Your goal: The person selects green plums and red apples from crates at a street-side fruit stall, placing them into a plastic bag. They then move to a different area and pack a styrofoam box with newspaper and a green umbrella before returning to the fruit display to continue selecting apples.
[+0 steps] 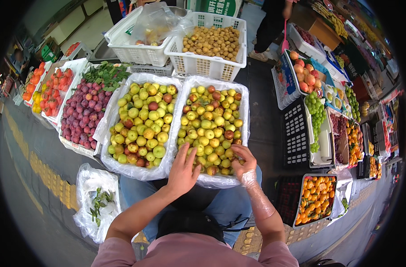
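My left hand (184,168) rests on the near left corner of a plastic-lined crate (246,110), its fingers spread over the fruit. This crate is full of yellow-green and brown jujubes (208,133). At the near right corner, my right hand (244,162) reaches in with its fingers curled among the jujubes; whether it grips one is hidden. Clear film wraps the right wrist and forearm. Touching on the left stands a second lined crate (106,147) of similar jujubes (143,123).
Purple plums (86,113) and red tomatoes (53,96) fill crates to the left. Behind are longans (213,43) in a white basket (206,65). A lined box (96,177) with leaves sits low left. Small orange citrus (316,197) and green grapes (314,113) stand right; a person (273,23) is beyond.
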`<action>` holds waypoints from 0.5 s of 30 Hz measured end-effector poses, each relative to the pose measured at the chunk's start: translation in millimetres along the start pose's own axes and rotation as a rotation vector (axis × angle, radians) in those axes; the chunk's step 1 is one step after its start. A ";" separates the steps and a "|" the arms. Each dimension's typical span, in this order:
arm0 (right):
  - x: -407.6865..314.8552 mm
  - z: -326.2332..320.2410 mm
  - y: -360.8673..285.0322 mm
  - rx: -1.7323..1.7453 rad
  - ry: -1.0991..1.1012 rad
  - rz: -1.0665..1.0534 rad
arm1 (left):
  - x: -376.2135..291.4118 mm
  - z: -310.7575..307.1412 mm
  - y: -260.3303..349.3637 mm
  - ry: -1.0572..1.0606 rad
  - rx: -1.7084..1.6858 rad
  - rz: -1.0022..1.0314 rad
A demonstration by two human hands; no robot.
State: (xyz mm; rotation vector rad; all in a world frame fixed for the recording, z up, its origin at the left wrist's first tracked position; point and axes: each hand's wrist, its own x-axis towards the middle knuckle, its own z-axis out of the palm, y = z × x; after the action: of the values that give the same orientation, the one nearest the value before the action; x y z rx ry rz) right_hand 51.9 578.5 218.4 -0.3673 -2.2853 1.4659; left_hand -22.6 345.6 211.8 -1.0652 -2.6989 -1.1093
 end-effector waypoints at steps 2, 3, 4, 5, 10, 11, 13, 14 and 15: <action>-10.1 5.8 4.3 0.116 0.087 0.083 | -10.4 -3.9 -0.4 0.024 0.014 0.060; -13.1 9.8 5.6 0.143 0.128 0.069 | -15.1 -5.2 -0.3 0.030 0.017 0.070; -15.8 14.3 5.6 0.137 0.137 0.079 | -19.2 -7.3 -1.5 0.024 -0.006 0.092; -17.8 18.3 4.3 0.129 0.148 0.087 | -23.0 -9.4 -2.8 0.041 -0.037 0.116; -22.3 42.8 -21.3 0.291 0.043 0.298 | -41.8 -29.1 -20.6 0.225 -0.072 0.148; -20.4 51.5 -27.8 0.293 -0.013 0.309 | -45.9 -34.1 -26.1 0.243 -0.060 0.139; -14.6 70.0 -40.1 0.286 -0.122 0.339 | -54.1 -43.7 -39.1 0.290 -0.062 0.131; -11.1 82.1 -45.1 0.248 -0.174 0.339 | -57.4 -46.5 -45.0 0.356 -0.051 0.102; -5.7 96.2 -49.4 0.210 -0.212 0.330 | -61.8 -50.2 -51.5 0.386 -0.022 0.087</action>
State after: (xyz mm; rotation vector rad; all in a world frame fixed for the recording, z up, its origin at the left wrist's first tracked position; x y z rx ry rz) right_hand 12.1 478.1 226.5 -0.5703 -2.2784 1.9742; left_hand -17.5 251.6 200.8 -0.8563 -2.3246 -1.1895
